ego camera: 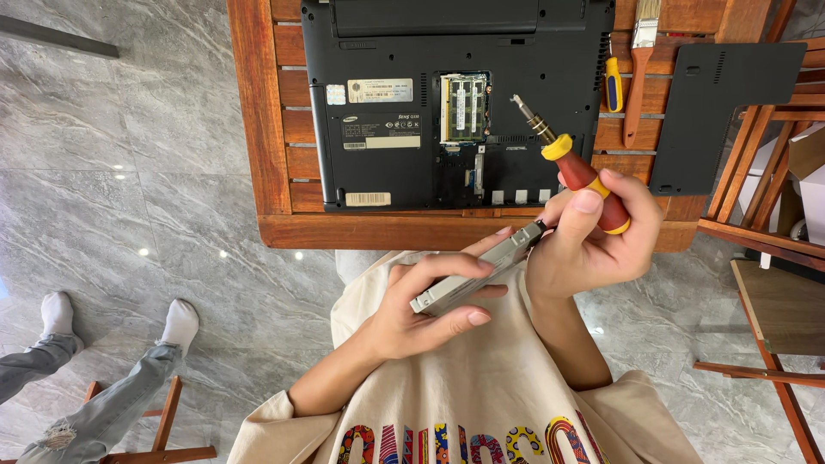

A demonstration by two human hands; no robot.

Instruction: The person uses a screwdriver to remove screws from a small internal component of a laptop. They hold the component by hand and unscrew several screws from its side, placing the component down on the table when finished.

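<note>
Silver drive (468, 277) sits gripped in your left hand (412, 314), off the counter's near edge (361, 230), its far end hidden by your right hand (593, 236), which clutches a red-yellow screwdriver (577, 168). Open laptop (412, 103) is cut off at the frame's top; right edge crowded by a brush (638, 77) and black cover (713, 103).

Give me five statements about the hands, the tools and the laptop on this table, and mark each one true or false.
1. The left hand holds a flat silver drive. True.
2. The right hand holds a paintbrush. False: it holds a red and yellow screwdriver; the brush lies on the table.
3. The laptop lies bottom up with a compartment open. True.
4. The removed black cover panel lies left of the laptop. False: it lies right.
5. A second, smaller screwdriver lies beside the brush. True.
</note>
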